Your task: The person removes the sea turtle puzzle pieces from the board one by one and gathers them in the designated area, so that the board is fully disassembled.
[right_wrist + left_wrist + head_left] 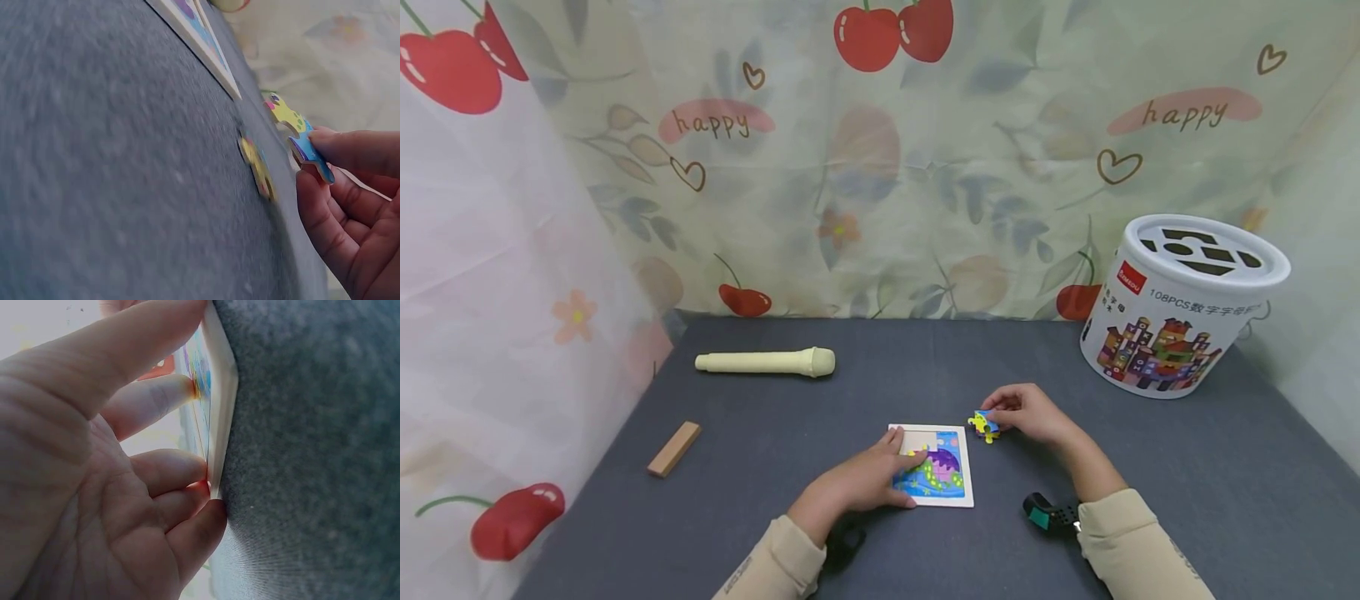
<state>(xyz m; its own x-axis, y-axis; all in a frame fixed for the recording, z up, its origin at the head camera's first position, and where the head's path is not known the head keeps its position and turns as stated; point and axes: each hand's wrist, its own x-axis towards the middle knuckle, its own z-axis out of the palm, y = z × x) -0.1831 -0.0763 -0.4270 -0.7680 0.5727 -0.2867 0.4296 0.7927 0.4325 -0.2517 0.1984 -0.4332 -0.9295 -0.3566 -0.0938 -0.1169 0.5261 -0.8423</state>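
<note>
A small jigsaw puzzle board [957, 502] with a white frame lies on the dark tabletop, its picture partly filled in and bare toward the top left. My left hand [868, 475] holds it across its left side, thumb at the near edge, one finger on the picture, others at the far edge. In the left wrist view the fingertips touch the pale rim [222, 406]. To the right of the board, my right hand [1030, 414] pinches a yellow and blue puzzle piece [289, 119] between thumb and fingers. Another yellow puzzle piece [257, 169] lies on the table below it.
A cream toy microphone [760, 362] lies at the back left, and a wooden block [674, 449] sits at the left. The white bucket [1180, 308] with a slotted lid stands back right. A black strap with a green part [1049, 514] is beside the right sleeve.
</note>
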